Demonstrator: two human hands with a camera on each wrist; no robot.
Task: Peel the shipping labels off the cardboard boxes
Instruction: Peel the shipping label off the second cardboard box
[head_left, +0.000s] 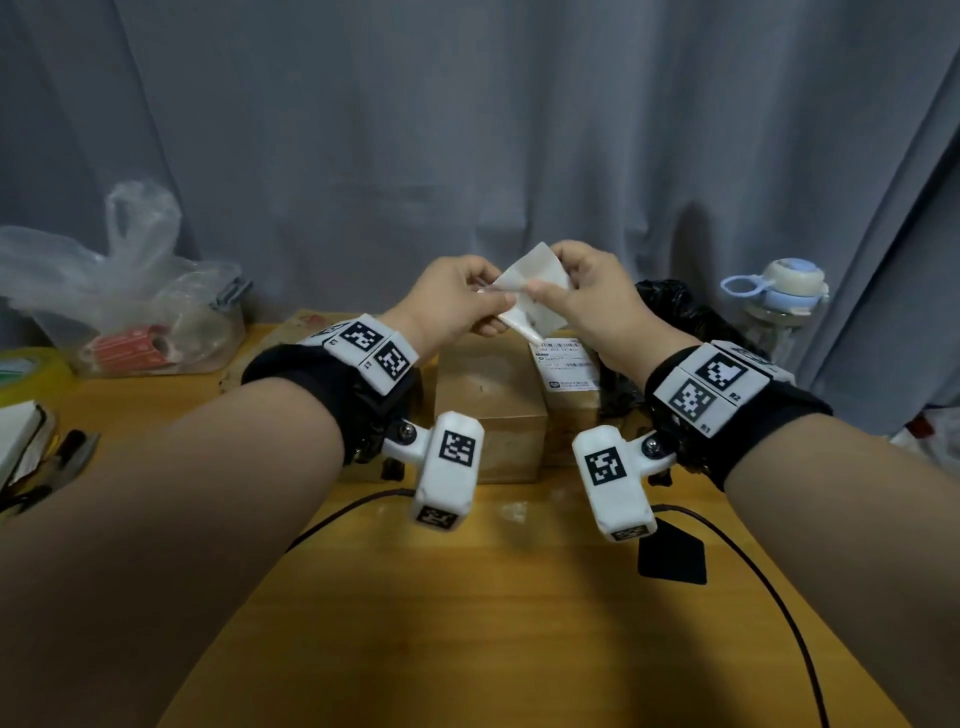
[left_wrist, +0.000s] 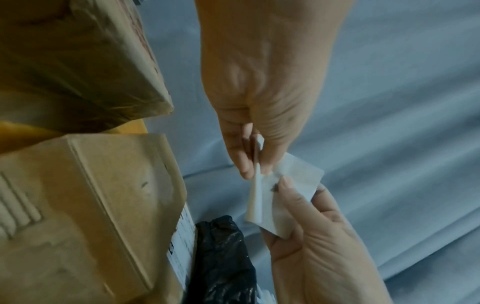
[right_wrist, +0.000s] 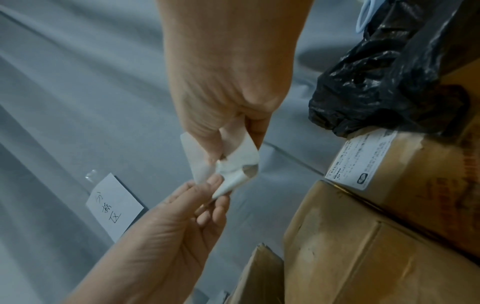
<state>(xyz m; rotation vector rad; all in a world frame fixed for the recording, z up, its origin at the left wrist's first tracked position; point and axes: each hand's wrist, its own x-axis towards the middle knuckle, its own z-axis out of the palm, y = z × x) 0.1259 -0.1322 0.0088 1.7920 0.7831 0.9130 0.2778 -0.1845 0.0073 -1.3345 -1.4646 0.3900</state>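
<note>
Both hands hold a peeled white shipping label (head_left: 537, 273), crumpled and partly folded, in the air above two cardboard boxes. My left hand (head_left: 498, 297) pinches its left edge between thumb and fingers. My right hand (head_left: 550, 278) pinches its right side. In the wrist views the label (left_wrist: 298, 174) (right_wrist: 233, 164) is stretched between the left hand (left_wrist: 255, 166) (right_wrist: 215, 189) and the right hand (right_wrist: 233, 148) (left_wrist: 288, 191). The left box (head_left: 488, 405) has a bare top. The right box (head_left: 571, 410) carries a white printed label (head_left: 569, 364) (right_wrist: 363, 162) on top.
A black plastic bag (head_left: 670, 306) lies right of the boxes, with a water bottle (head_left: 779, 306) beyond it. A clear bag and container (head_left: 156, 322) sit at the far left by yellow tape (head_left: 31, 369). A third taped box (left_wrist: 78, 61) stands close by. Cables cross the wooden table (head_left: 467, 623).
</note>
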